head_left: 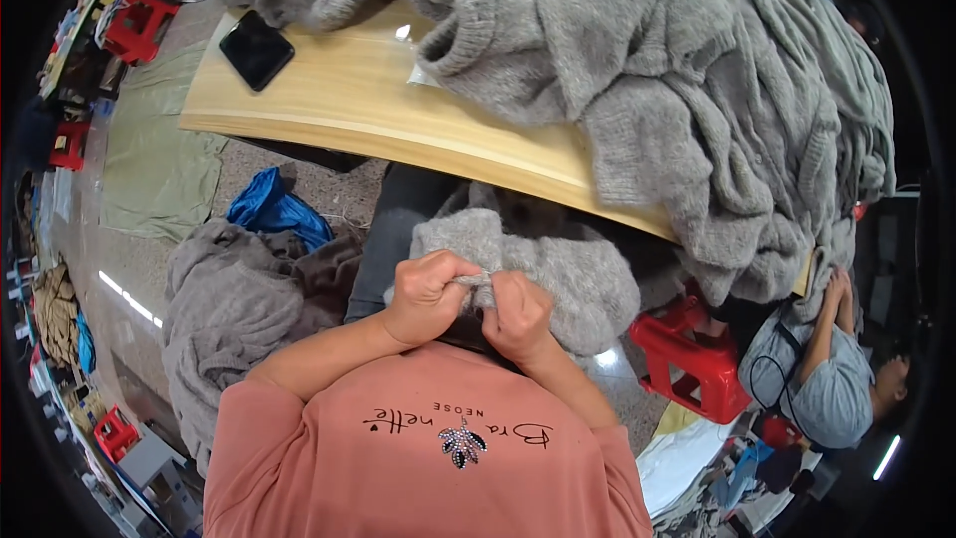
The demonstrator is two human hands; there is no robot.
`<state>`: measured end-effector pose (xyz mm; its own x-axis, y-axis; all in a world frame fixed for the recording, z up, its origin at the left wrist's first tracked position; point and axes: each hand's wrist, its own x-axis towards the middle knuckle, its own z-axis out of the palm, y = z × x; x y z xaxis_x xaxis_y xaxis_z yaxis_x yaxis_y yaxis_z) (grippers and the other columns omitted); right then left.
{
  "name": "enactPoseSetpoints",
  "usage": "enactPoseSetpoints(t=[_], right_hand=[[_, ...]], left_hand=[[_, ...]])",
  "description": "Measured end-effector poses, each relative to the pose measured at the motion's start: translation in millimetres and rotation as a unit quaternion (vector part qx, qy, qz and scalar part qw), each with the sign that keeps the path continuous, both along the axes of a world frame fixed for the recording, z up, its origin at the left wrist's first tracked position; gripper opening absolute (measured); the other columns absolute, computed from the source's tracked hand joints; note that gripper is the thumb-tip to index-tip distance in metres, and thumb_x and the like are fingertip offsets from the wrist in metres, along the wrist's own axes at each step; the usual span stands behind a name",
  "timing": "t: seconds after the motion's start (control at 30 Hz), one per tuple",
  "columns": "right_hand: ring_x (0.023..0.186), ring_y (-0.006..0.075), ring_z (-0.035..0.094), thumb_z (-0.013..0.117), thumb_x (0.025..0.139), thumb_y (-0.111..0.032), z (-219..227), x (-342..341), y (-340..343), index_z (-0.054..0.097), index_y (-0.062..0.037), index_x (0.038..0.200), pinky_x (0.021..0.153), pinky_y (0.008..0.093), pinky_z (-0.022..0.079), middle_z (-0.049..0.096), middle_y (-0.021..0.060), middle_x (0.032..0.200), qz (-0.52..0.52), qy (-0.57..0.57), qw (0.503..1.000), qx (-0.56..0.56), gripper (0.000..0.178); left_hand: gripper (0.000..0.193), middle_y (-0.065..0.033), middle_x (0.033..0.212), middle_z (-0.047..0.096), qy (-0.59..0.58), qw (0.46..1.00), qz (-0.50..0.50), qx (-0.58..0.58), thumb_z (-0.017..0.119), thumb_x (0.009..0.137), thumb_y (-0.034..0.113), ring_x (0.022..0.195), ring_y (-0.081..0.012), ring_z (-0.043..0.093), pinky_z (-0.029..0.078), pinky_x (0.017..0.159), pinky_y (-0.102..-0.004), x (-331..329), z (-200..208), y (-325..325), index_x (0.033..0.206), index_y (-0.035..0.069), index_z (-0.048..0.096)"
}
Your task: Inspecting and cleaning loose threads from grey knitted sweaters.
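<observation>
A grey fuzzy knit garment lies across my lap, bunched up below the table edge. My left hand pinches a narrow edge of the knit between thumb and fingers. Close beside it, my right hand grips the same edge, and a short strip of knit spans the small gap between them. Both hands are closed and held near my chest. Whether anything small is inside the fingers is hidden.
A heap of grey knitwear covers much of the wooden table and hangs over its edge. A black phone lies there too. More knitwear and blue fabric sit at left; a red stool and another person at right.
</observation>
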<state>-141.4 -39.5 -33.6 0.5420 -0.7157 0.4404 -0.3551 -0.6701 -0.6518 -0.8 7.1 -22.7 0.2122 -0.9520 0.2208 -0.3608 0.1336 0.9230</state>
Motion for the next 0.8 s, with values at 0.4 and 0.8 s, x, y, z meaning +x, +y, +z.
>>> enactPoseSetpoints(t=[0.4, 0.8], right_hand=[[0.047, 0.0260, 0.047, 0.053, 0.052, 0.003, 4, 16, -14, 0.051, -0.0012, 0.073, 0.042, 0.0333, 0.038, 0.043, 0.0094, 0.058, -0.008, -0.052, 0.999, 0.005, 0.022], [0.050, 0.0276, 0.049, 0.052, 0.053, 0.004, 17, 3, -9, 0.054, 0.0021, 0.078, 0.044, 0.0332, 0.040, 0.049, 0.0124, 0.063, 0.037, -0.105, 0.993, 0.050, 0.025]], left_hand=[[0.014, -0.0107, 0.068, 0.060, -0.013, 0.996, 0.065, -0.067, 0.060, 0.067, -0.010, 0.058, -0.0191, 0.058, 0.045, 0.052, -0.0253, -1, 6, -3, 0.076, 0.000, 0.057], [0.014, -0.0122, 0.066, 0.059, -0.042, 0.991, -0.056, -0.114, 0.061, 0.064, -0.008, 0.056, -0.0221, 0.059, 0.045, 0.049, -0.0254, 10, 9, 5, 0.074, -0.001, 0.055]])
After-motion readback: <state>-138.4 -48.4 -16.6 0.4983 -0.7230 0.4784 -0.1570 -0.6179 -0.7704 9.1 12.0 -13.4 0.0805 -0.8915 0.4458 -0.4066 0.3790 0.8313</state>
